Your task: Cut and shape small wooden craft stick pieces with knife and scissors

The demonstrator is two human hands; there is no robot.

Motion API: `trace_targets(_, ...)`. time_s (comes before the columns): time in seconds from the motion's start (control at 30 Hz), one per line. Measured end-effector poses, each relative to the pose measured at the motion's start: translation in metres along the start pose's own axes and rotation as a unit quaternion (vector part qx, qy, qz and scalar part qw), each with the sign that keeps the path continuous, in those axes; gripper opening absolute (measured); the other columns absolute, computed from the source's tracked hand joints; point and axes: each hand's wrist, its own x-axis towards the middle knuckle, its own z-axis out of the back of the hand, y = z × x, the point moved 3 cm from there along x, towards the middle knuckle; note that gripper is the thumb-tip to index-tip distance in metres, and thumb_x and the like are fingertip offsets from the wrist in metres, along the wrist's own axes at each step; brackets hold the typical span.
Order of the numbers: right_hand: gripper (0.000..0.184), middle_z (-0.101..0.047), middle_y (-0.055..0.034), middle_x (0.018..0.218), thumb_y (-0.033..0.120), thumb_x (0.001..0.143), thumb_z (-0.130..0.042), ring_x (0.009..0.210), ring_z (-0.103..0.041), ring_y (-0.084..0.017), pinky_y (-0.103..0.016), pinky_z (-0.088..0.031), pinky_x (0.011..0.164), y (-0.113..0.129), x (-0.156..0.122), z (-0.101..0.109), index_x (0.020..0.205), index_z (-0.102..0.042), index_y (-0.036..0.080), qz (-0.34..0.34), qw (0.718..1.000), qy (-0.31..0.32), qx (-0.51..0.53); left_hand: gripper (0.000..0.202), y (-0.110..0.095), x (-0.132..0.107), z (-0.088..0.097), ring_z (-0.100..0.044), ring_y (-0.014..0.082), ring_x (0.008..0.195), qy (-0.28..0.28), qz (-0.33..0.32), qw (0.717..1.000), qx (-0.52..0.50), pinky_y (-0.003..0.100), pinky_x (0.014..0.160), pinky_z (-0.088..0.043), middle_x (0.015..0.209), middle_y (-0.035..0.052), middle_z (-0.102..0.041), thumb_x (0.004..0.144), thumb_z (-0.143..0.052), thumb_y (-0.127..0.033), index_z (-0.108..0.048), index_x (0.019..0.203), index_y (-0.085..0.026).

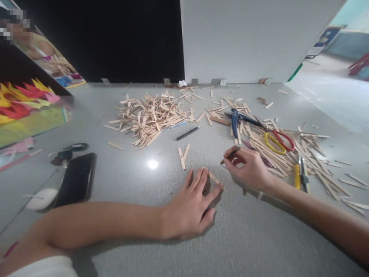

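Observation:
My left hand lies flat on the grey table with its fingers stretched out, the fingertips resting on a short wooden stick. Just to its right, my right hand is closed in a pinch around a small brown stick piece, held a little above the table. Two loose sticks lie crossed in a V just beyond my left hand. A black pen lies farther back.
A big heap of wooden sticks sits at the back centre, another heap at the right with red-and-yellow scissors, blue pliers and a yellow cutter. A black phone, keys and a white mouse lie left.

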Motion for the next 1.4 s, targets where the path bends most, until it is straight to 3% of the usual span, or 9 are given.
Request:
trace_targets(0.13,0.012,-0.072,-0.0032,0.072,0.019,0.092,-0.060,0.054,-0.062,-0.013,-0.026,-0.053,0.052,-0.004,-0.010,-0.003,0.085,-0.069,0.020,0.069,0.993,0.023,-0.091,0.075,0.001,0.000,-0.002,-0.022,0.0570,0.163,-0.012,-0.003,1.000,-0.007,0.080,0.125,-0.026,0.175,0.0303,-0.027,0.103,-0.061,-0.033,-0.032,0.171,-0.018)
trace_targets(0.3,0.018,-0.079,-0.0034,0.076,0.020,0.098,-0.058,0.051,-0.065,-0.013,-0.024,-0.052,0.049,-0.003,-0.022,-0.009,0.098,-0.077,0.020,0.043,0.996,0.055,-0.053,0.076,0.001,0.001,-0.002,-0.017,0.0578,0.163,0.000,-0.014,1.000,0.007,0.079,0.125,-0.026,0.174,0.0359,-0.024,0.105,-0.058,-0.036,-0.028,0.171,-0.011)
trace_targets(0.57,0.022,-0.069,0.0000,0.065,0.023,0.104,-0.062,0.053,-0.060,-0.010,-0.020,-0.045,0.052,0.004,-0.027,-0.014,0.083,-0.068,0.019,0.131,0.984,0.108,-0.055,0.081,0.001,-0.002,-0.006,-0.018,0.0566,0.164,-0.024,-0.023,0.999,0.012,0.080,0.125,-0.024,0.177,0.0338,-0.020,0.105,-0.058,-0.036,-0.021,0.174,-0.016)
trace_targets(0.67,0.018,-0.069,0.0009,0.066,0.021,0.104,-0.058,0.052,-0.059,-0.009,-0.020,-0.045,0.053,0.004,-0.024,-0.015,0.090,-0.069,0.018,0.088,0.988,0.122,-0.042,0.078,0.002,-0.004,-0.007,-0.018,0.0538,0.165,-0.038,-0.028,0.999,0.007,0.078,0.127,-0.023,0.179,0.0295,-0.019,0.106,-0.057,-0.037,-0.023,0.173,-0.018)
trace_targets(0.8,0.024,-0.065,0.0032,0.061,0.026,0.106,-0.057,0.050,-0.057,-0.010,-0.022,-0.044,0.053,0.005,-0.023,-0.018,0.084,-0.066,0.020,0.003,0.990,0.142,-0.006,0.078,0.003,-0.004,-0.008,-0.021,0.0535,0.164,-0.042,-0.026,0.999,0.015,0.076,0.127,-0.024,0.178,0.0291,-0.024,0.104,-0.061,-0.038,-0.028,0.171,-0.017)
trace_targets(1.0,0.020,-0.064,0.0035,0.061,0.028,0.101,-0.060,0.050,-0.054,-0.010,-0.023,-0.041,0.051,0.005,-0.022,-0.020,0.084,-0.065,0.020,-0.037,0.990,0.136,0.006,0.076,0.000,-0.003,-0.004,-0.025,0.0541,0.163,-0.046,-0.024,0.999,0.016,0.076,0.126,-0.026,0.176,0.0296,-0.028,0.104,-0.061,-0.040,-0.032,0.170,-0.016)
trace_targets(1.13,0.023,-0.067,0.0021,0.064,0.028,0.102,-0.059,0.054,-0.057,-0.011,-0.023,-0.042,0.053,0.006,-0.022,-0.020,0.081,-0.064,0.021,-0.039,0.988,0.150,0.016,0.078,-0.001,-0.002,-0.003,-0.023,0.0560,0.163,-0.030,-0.026,0.999,0.013,0.078,0.125,-0.025,0.176,0.0326,-0.025,0.104,-0.060,-0.039,-0.028,0.171,-0.014)
trace_targets(1.4,0.026,-0.067,0.0017,0.065,0.032,0.106,-0.059,0.056,-0.058,-0.012,-0.024,-0.043,0.055,0.006,-0.021,-0.020,0.084,-0.065,0.021,-0.026,0.987,0.161,0.007,0.078,-0.001,-0.004,-0.004,-0.021,0.0522,0.165,-0.049,-0.024,0.998,0.004,0.076,0.128,-0.022,0.178,0.0273,-0.024,0.104,-0.058,-0.039,-0.026,0.172,-0.018)
